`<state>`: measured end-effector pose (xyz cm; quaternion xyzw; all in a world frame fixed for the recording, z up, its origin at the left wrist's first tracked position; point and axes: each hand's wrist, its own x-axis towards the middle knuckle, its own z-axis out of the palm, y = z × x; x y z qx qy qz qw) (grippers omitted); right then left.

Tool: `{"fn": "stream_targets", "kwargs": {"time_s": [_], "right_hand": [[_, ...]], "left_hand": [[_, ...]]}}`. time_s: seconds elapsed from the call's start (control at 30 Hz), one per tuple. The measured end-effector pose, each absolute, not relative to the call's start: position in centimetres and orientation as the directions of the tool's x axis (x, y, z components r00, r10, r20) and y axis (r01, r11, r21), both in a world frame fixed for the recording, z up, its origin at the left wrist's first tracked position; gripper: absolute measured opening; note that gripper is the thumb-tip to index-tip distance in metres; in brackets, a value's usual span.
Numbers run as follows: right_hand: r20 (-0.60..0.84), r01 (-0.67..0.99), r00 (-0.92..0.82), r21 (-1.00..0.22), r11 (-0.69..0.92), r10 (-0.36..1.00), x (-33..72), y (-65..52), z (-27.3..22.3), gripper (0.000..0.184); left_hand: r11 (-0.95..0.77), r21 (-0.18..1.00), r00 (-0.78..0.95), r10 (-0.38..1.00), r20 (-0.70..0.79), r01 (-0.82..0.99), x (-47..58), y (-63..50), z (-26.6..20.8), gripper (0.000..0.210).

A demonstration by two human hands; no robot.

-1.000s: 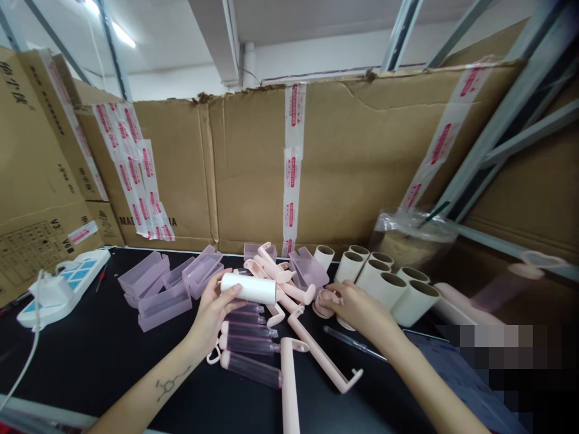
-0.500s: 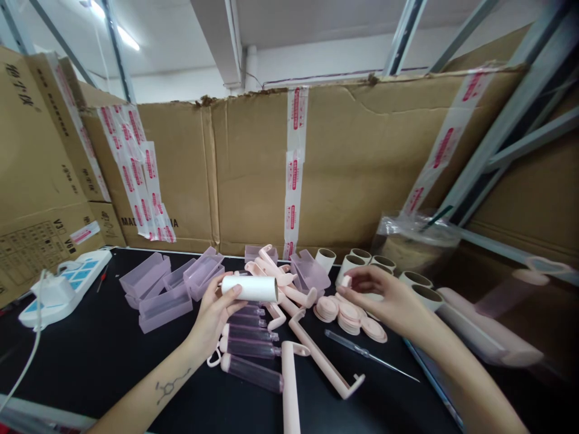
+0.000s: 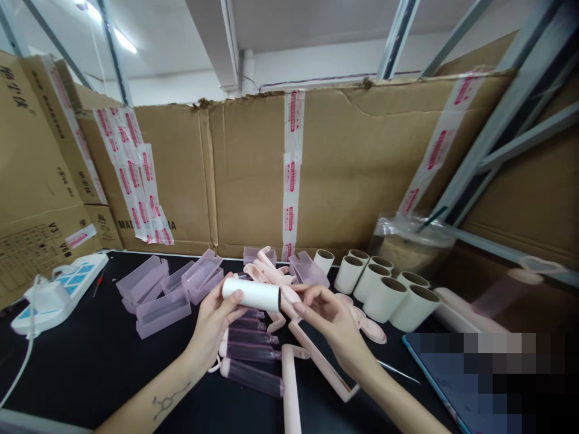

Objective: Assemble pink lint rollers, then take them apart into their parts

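My left hand (image 3: 216, 313) is closed around a white cardboard tube (image 3: 253, 295), held sideways above the table with its open end facing right. In my right hand (image 3: 326, 310) a pale pink round cap (image 3: 289, 295) is pinched at that open end; whether the two touch, I cannot tell. Beneath the tube lie several clear purple bottles (image 3: 251, 378) with pink ends. Several pink hooked frames (image 3: 292, 392) are spread around them. Partly behind my right hand sits a pile of pink discs (image 3: 373, 330).
Several white tubes (image 3: 384, 299) stand upright at the right, near a plastic-wrapped cup (image 3: 409, 247). Lilac trays (image 3: 163, 313) lie at the left, beside a white power strip (image 3: 67, 295). A thin pointed tool (image 3: 400, 371) and a tablet-like device (image 3: 434, 386) are at the right. Cardboard (image 3: 244, 181) walls the back.
My right hand has moved left from the disc pile to the tube's open end, bringing a pink cap. My left hand keeps the tube nearly in place.
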<state>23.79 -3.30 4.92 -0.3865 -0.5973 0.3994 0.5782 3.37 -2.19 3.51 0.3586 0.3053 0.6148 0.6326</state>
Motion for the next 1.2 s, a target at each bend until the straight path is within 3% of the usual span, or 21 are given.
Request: {"fn": "stream_targets", "kwargs": {"time_s": [0.27,0.57,0.8,0.93,1.03,1.2], "right_hand": [[0.371,-0.072,-0.054,-0.928,0.367,0.927,22.4,-3.8,4.3,0.017],[0.419,0.05,-0.056,-0.905,0.421,0.906,22.9,-3.6,3.4,0.013],[0.427,-0.08,-0.127,-0.904,0.42,0.895,22.7,-3.3,3.4,0.014],[0.409,-0.041,-0.257,-0.91,0.413,0.876,23.1,-3.4,3.5,0.048],[0.374,0.044,-0.413,-0.903,0.428,0.83,23.5,-3.9,3.8,0.08],[0.354,0.109,-0.547,-0.868,0.484,0.758,23.6,-4.9,4.1,0.096]], "left_hand": [[-0.087,0.858,0.036,0.992,0.122,-0.507,3.6,-2.5,3.3,0.043],[-0.058,0.855,0.047,0.994,0.096,-0.516,3.5,-2.1,2.8,0.044],[-0.084,0.87,0.041,0.992,0.118,-0.486,3.3,-2.2,3.3,0.053],[-0.107,0.861,0.06,0.986,0.157,-0.497,3.5,-2.4,3.3,0.052],[-0.072,0.884,0.19,0.966,0.178,-0.461,3.7,-2.8,3.3,0.041],[0.021,0.917,0.355,0.925,0.134,-0.399,4.0,-3.4,3.3,0.044]]}}
